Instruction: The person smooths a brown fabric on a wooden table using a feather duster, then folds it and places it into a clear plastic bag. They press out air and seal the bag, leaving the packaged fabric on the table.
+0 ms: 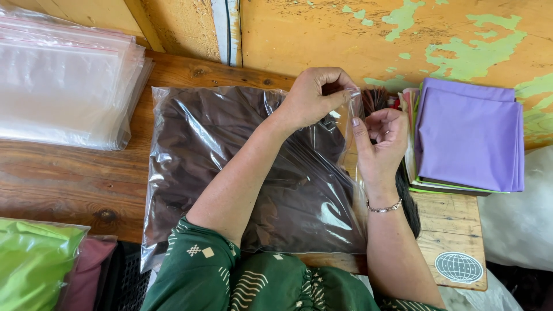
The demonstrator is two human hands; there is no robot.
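From the head camera, you work at a clear plastic bag (242,173) of dark brown cloth, lying flat on the wooden table (75,178), its open end facing right. Your left hand (314,98) and right hand (380,141) pinch that glossy, creased edge closed, beside folded purple fabric (469,135).

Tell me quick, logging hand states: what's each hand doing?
Left hand: closed, pinching the clear plastic bag at its open edge.
Right hand: fingers curled, gripping the same edge.
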